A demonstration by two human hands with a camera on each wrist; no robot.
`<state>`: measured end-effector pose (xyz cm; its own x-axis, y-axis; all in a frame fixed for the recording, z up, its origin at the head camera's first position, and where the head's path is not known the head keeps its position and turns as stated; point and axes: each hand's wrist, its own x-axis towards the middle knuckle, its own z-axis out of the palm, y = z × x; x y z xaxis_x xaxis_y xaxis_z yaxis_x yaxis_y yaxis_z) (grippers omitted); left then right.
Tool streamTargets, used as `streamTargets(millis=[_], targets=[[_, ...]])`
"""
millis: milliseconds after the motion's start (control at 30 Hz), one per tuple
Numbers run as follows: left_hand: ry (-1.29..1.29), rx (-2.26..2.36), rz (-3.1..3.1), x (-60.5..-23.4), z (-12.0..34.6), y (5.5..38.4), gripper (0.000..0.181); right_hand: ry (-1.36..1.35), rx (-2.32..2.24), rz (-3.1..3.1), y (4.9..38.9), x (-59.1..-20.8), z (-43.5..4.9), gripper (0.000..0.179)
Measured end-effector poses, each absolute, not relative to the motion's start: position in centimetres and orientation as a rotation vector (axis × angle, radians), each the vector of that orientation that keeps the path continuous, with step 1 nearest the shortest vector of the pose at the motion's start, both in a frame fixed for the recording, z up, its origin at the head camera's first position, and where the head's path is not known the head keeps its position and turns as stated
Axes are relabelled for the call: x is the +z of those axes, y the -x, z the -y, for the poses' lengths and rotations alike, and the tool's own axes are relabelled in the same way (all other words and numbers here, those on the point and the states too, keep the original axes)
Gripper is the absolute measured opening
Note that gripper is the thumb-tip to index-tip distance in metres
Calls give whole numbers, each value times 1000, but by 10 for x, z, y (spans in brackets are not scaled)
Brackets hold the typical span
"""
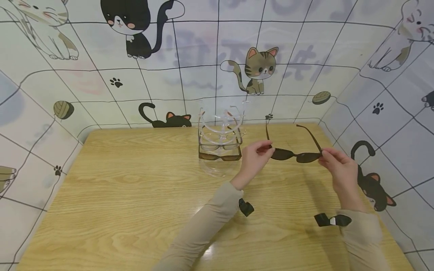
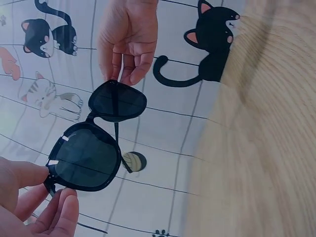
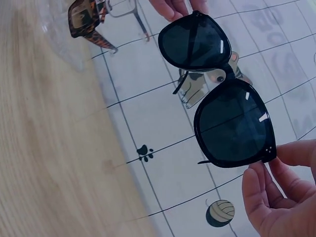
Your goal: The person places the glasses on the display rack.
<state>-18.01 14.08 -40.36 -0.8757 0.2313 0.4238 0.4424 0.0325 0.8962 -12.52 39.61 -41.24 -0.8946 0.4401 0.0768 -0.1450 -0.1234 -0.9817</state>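
Observation:
A pair of black sunglasses point(image 1: 283, 154) with dark lenses is held up above the right part of the table, temples unfolded and pointing away toward the back. My left hand point(image 1: 254, 160) pinches the left hinge corner between thumb and fingers. The opposite corner is pinched by my right hand point(image 1: 340, 169). In the left wrist view the sunglasses point(image 2: 86, 155) hang between both hands. The right wrist view has the dark lenses point(image 3: 234, 123) face-on, with the right thumb and fingers at the frame's outer edge.
Left of the sunglasses stands a clear display rack point(image 1: 215, 173) holding several glasses. Its lowest pair has a brown tortoiseshell frame point(image 1: 220, 156), also visible in the right wrist view. The wooden table point(image 1: 135, 195) meets a cat-patterned backdrop point(image 1: 196, 82) at the back and sides.

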Motion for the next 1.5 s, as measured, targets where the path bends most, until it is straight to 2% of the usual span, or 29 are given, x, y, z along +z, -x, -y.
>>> streamTargets(millis=[67, 133, 733, 1233, 1500], targets=[[722, -1949, 2123, -398, -140, 178, 20, 373, 2098, 1736, 111, -377, -368, 5], [742, -1950, 2105, -392, -138, 176, 20, 320, 2122, 1712, 107, -370, -364, 6], [807, -1959, 2022, -345, -121, 164, 20, 160, 2147, 1624, 95, -333, -351, 6], [853, -1860, 1961, -319, -98, 167, 21, 76, 2172, 1592, 104, -309, -334, 16], [841, -1824, 1917, -308, -80, 170, 20, -42, 2237, 1536, 116, -301, -318, 12]])
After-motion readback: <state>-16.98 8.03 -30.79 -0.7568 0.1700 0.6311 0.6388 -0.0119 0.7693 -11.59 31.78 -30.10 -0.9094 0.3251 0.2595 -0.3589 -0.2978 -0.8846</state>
